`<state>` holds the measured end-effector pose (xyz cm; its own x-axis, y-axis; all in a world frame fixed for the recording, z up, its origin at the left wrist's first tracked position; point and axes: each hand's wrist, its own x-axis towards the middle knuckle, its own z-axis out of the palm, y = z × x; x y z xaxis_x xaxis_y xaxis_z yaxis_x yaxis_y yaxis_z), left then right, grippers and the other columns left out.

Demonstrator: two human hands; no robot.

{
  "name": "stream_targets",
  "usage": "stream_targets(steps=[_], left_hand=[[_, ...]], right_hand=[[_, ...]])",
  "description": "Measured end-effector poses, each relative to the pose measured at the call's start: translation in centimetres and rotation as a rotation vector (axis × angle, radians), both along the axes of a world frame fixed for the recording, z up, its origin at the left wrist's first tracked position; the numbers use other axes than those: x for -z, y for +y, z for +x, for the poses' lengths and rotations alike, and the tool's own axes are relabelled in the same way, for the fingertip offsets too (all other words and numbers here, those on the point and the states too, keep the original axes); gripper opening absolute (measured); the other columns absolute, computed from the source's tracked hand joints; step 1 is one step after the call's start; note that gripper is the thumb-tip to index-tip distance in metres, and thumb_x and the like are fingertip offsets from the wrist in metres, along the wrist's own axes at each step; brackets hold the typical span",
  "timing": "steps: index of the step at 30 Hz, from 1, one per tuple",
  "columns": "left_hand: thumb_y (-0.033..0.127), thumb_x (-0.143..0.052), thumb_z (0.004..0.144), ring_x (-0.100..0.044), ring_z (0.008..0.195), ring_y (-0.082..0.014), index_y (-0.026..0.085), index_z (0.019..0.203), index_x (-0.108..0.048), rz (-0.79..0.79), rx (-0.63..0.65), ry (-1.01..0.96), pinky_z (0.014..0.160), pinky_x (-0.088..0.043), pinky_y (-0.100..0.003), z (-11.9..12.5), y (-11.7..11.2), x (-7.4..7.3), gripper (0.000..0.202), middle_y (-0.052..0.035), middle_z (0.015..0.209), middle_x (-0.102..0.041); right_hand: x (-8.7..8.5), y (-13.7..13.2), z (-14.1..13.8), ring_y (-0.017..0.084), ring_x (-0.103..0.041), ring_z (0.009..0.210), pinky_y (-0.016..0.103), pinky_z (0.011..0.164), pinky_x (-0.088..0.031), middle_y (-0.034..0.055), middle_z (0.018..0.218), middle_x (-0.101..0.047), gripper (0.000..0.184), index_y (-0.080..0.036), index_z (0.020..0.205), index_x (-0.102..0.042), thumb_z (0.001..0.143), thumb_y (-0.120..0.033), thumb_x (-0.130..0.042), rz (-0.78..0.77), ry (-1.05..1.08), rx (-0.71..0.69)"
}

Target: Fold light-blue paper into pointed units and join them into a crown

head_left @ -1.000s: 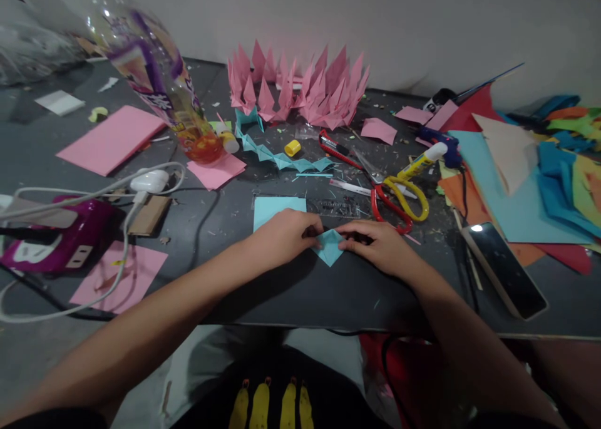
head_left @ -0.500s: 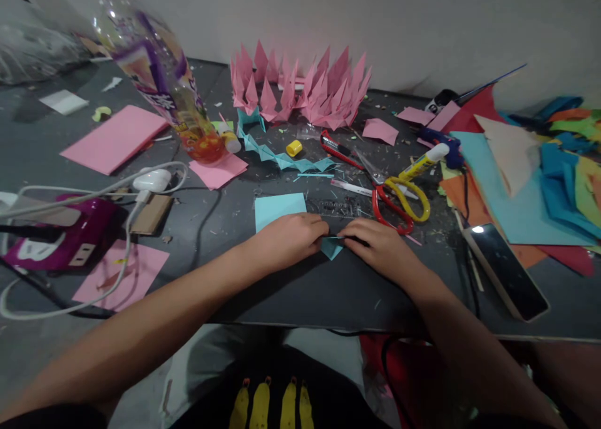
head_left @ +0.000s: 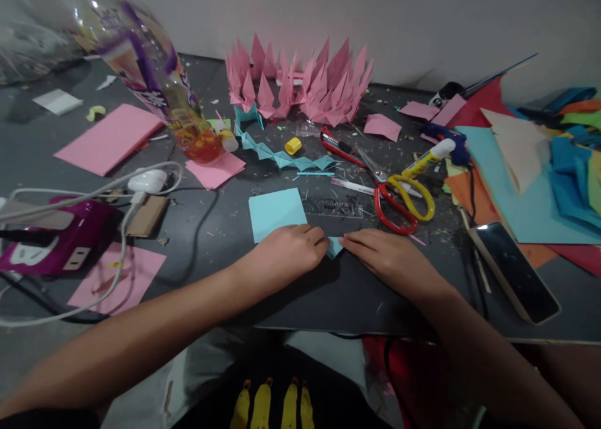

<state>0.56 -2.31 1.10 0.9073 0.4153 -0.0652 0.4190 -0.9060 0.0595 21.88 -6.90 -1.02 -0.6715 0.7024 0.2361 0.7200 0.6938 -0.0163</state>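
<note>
Folded blue paper (head_left: 333, 247), pinched between both hands (head_left: 295, 248); clear bottle (head_left: 153, 81), orange liquid (head_left: 203, 146) at its bottom

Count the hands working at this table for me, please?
2. The left hand is at the left side of the small folded blue paper, the right hand at its right side. No others show.

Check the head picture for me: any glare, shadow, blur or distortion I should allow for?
Head view: dim and soft overall, folds in the small blue paper between left hand and right hand hard to read; head view: bright glare spot on the phone; head view: dark shadow on the table below the left hand; head view: bottle leaning, probably lens stretch.
</note>
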Motion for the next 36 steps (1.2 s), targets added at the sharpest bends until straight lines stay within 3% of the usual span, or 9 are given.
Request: stream_targets(steps=[3, 9, 13, 15, 19, 22, 25, 31, 36], left_hand=[[0.010, -0.055, 0.083, -0.060, 0.074, -0.0194, 0.011, 0.096, -0.061, 0.026, -0.013, 0.004, 0.063, -0.048, -0.031, 0.0, -0.3, -0.1, 0.014, -0.0063, 0.087, -0.062], [0.009, -0.056, 0.081, -0.061, 0.079, -0.0218, 0.008, 0.095, -0.062, 0.081, -0.009, 0.017, 0.063, -0.049, -0.031, 0.1, -1.3, 0.2, 0.015, -0.0105, 0.090, -0.064], [0.008, -0.057, 0.080, -0.061, 0.090, -0.0253, 0.004, 0.098, -0.063, 0.124, -0.025, 0.014, 0.064, -0.051, -0.031, 0.2, -2.2, 0.4, 0.020, -0.0168, 0.101, -0.063], [0.010, -0.057, 0.080, -0.061, 0.087, -0.0252, 0.006, 0.093, -0.064, 0.108, -0.040, 0.003, 0.061, -0.050, -0.031, 0.3, -2.3, 0.5, 0.015, -0.0150, 0.098, -0.063], [0.022, -0.054, 0.086, -0.060, 0.084, -0.0210, 0.014, 0.090, -0.062, -0.005, -0.047, -0.097, 0.065, -0.048, -0.030, 0.2, -0.9, 0.7, 0.012, -0.0069, 0.092, -0.063], [0.019, -0.051, 0.088, -0.060, 0.082, -0.0187, 0.015, 0.101, -0.060, -0.011, 0.070, -0.155, 0.067, -0.047, -0.028, 0.2, 0.6, 1.3, 0.017, -0.0053, 0.092, -0.064], [0.022, -0.043, 0.092, -0.059, 0.081, -0.0193, 0.012, 0.099, -0.062, -0.012, 0.126, -0.233, 0.067, -0.045, -0.028, 0.3, 1.6, 2.0, 0.022, -0.0067, 0.088, -0.065], [0.023, -0.040, 0.092, -0.059, 0.070, -0.0124, 0.011, 0.087, -0.065, -0.374, -0.113, -0.474, 0.066, -0.043, -0.022, 0.2, 2.2, 2.1, 0.027, -0.0046, 0.079, -0.066], [0.032, -0.051, 0.087, -0.056, 0.066, -0.0102, 0.013, 0.093, -0.065, -0.737, -0.312, -0.680, 0.061, -0.042, -0.020, 0.1, 1.8, 1.3, 0.025, -0.0005, 0.077, -0.065]], right_hand=[[0.2, -0.1, -0.3, 0.020, -0.063, 0.084, 0.032, 0.073, -0.053, 0.0113, 0.093, -0.069, 0.035, -0.014, 0.102, -0.065, 0.094, -0.017, -0.031, -0.003, -0.035, 0.014], [0.7, -0.3, -0.6, 0.022, -0.063, 0.092, 0.036, 0.080, -0.053, 0.0105, 0.099, -0.069, 0.031, -0.018, 0.104, -0.064, 0.091, -0.018, -0.036, -0.231, 0.080, 0.103], [1.3, -1.0, -0.8, 0.024, -0.063, 0.092, 0.038, 0.081, -0.053, 0.0143, 0.100, -0.068, 0.034, -0.013, 0.107, -0.064, 0.089, -0.011, -0.035, -0.154, 0.099, 0.086], [1.4, -1.4, -0.9, 0.024, -0.063, 0.093, 0.037, 0.081, -0.053, 0.0147, 0.101, -0.068, 0.034, -0.012, 0.107, -0.064, 0.087, -0.008, -0.036, -0.102, 0.084, 0.076], [1.1, -1.3, -0.7, 0.024, -0.062, 0.093, 0.039, 0.080, -0.053, 0.0153, 0.102, -0.066, 0.029, -0.011, 0.107, -0.064, 0.086, -0.015, -0.043, -0.149, 0.151, 0.090], [0.5, -0.6, -0.3, 0.023, -0.061, 0.093, 0.039, 0.081, -0.052, 0.0124, 0.099, -0.066, 0.025, -0.014, 0.105, -0.065, 0.086, -0.022, -0.050, -0.298, 0.247, 0.123], [0.1, 0.2, -0.1, 0.021, -0.060, 0.096, 0.038, 0.084, -0.051, 0.0082, 0.101, -0.064, 0.024, -0.020, 0.105, -0.064, 0.083, -0.026, -0.058, -0.438, 0.333, 0.174], [-0.1, 0.7, -0.6, 0.018, -0.064, 0.084, 0.031, 0.078, -0.051, 0.0048, 0.089, -0.069, 0.015, -0.021, 0.088, -0.068, 0.085, -0.026, -0.054, -0.484, 0.545, 0.302], [-1.3, 0.8, -1.5, 0.017, -0.065, 0.073, 0.027, 0.066, -0.051, 0.0025, 0.079, -0.071, 0.016, -0.019, 0.082, -0.067, 0.082, -0.029, -0.054, -0.529, 0.696, 0.454]])
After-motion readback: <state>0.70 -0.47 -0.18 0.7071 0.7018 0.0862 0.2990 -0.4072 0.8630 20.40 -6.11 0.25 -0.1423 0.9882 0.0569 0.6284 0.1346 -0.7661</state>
